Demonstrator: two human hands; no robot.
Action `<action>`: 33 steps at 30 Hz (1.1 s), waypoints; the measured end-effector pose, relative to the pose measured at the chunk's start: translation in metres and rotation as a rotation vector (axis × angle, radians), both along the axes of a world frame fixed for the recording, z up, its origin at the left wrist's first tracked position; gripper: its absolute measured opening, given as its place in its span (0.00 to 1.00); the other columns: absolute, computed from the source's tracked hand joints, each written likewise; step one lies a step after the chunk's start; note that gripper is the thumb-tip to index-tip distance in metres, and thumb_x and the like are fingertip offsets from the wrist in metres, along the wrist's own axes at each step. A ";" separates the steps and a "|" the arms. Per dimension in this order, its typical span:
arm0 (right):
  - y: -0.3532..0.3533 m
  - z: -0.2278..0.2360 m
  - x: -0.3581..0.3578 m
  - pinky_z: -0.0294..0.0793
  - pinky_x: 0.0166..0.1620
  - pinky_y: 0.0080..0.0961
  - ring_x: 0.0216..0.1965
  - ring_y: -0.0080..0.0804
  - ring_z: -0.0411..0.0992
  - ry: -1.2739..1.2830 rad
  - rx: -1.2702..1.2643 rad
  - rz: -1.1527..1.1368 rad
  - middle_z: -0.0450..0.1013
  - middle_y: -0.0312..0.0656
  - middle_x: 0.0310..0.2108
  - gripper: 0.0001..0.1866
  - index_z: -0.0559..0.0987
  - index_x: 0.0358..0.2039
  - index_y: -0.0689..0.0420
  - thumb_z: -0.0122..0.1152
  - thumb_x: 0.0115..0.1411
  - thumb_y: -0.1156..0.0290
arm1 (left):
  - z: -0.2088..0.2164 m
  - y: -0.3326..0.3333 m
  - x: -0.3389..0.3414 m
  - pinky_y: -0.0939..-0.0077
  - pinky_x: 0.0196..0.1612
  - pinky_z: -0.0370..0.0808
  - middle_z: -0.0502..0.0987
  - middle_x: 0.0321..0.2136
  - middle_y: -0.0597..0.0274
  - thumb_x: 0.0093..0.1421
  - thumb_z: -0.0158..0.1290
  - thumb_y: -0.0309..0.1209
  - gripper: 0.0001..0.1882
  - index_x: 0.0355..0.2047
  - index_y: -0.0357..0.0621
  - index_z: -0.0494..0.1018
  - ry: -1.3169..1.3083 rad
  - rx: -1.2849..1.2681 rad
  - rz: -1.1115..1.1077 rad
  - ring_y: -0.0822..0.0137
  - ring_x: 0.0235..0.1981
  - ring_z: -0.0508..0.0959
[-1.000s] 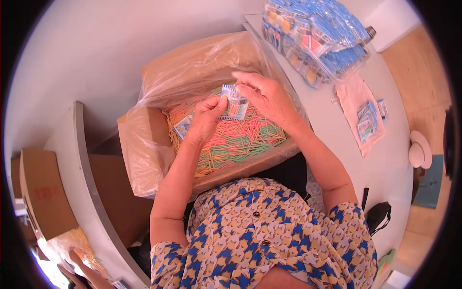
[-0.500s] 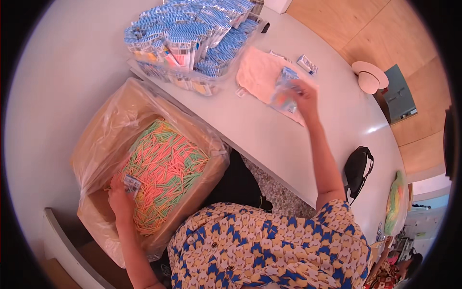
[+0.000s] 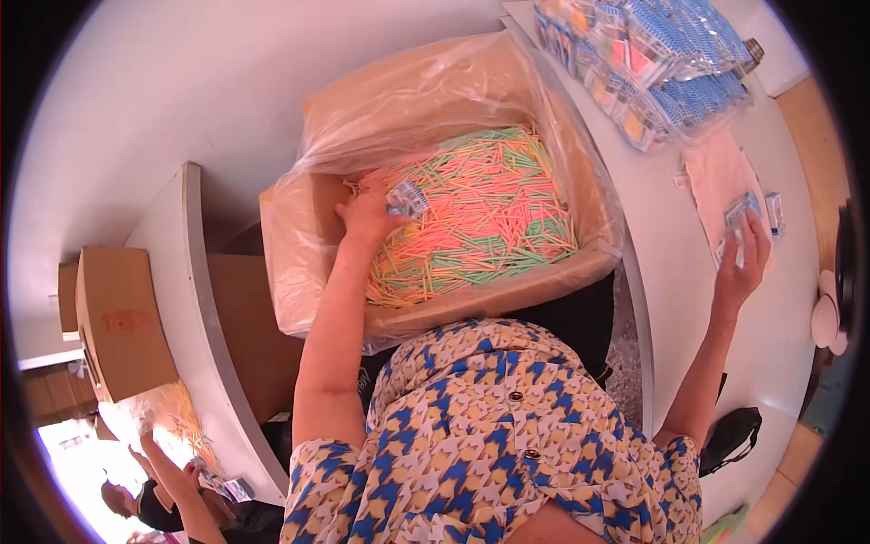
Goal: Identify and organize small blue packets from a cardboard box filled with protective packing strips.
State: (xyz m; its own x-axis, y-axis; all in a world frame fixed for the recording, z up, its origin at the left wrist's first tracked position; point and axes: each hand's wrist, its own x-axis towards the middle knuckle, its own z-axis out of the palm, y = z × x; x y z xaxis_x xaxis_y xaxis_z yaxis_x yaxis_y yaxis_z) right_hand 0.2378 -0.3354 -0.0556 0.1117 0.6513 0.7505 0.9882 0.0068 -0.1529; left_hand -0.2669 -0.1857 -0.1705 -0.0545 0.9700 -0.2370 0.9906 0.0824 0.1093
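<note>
Blue-and-clear plastic packet (image 3: pixel 407 197), over thin pink, green and yellow sticks (image 3: pixel 489 204) in plastic-lined brown cardboard box (image 3: pixel 489 296), left hand (image 3: pixel 365 219) against it, grip unclear, right hand (image 3: pixel 743 265) spread over similar packets (image 3: pixel 741 205) on pink cloth (image 3: pixel 722 172).

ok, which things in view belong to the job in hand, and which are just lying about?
Likely in use:
thin pink, green and yellow sticks
plastic-lined brown cardboard box
small blue-and-white packet by the left hand
blue-and-white packet at the right hand
pale pink cloth
clear plastic tub heaped with blue-and-white packets

Likely lying about:
soft black pouch
pale round-brimmed hat
</note>
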 end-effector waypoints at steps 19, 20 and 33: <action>0.156 -0.087 -0.306 0.71 0.48 0.32 0.46 0.45 0.71 0.117 -0.778 0.732 0.65 0.56 0.54 0.29 0.65 0.57 0.59 0.61 0.56 0.64 | 0.013 -0.001 -0.008 0.52 0.43 0.66 0.76 0.34 0.60 0.55 0.51 0.30 0.14 0.41 0.58 0.77 0.141 0.546 -0.154 0.57 0.38 0.74; 0.161 -0.092 -0.311 0.71 0.48 0.32 0.46 0.45 0.71 0.105 -0.785 0.731 0.65 0.56 0.54 0.29 0.65 0.57 0.59 0.61 0.56 0.64 | 0.017 0.000 -0.004 0.52 0.43 0.64 0.75 0.32 0.62 0.59 0.50 0.32 0.11 0.41 0.57 0.78 0.142 0.616 -0.159 0.60 0.38 0.73; 0.178 -0.071 -0.306 0.68 0.26 0.20 0.23 0.19 0.67 0.691 -0.982 0.857 0.73 0.36 0.24 0.09 0.75 0.37 0.62 0.62 0.55 0.74 | 0.023 0.001 0.013 0.55 0.30 0.69 0.74 0.20 0.47 0.57 0.53 0.34 0.09 0.30 0.41 0.73 -0.779 0.395 -0.018 0.44 0.27 0.75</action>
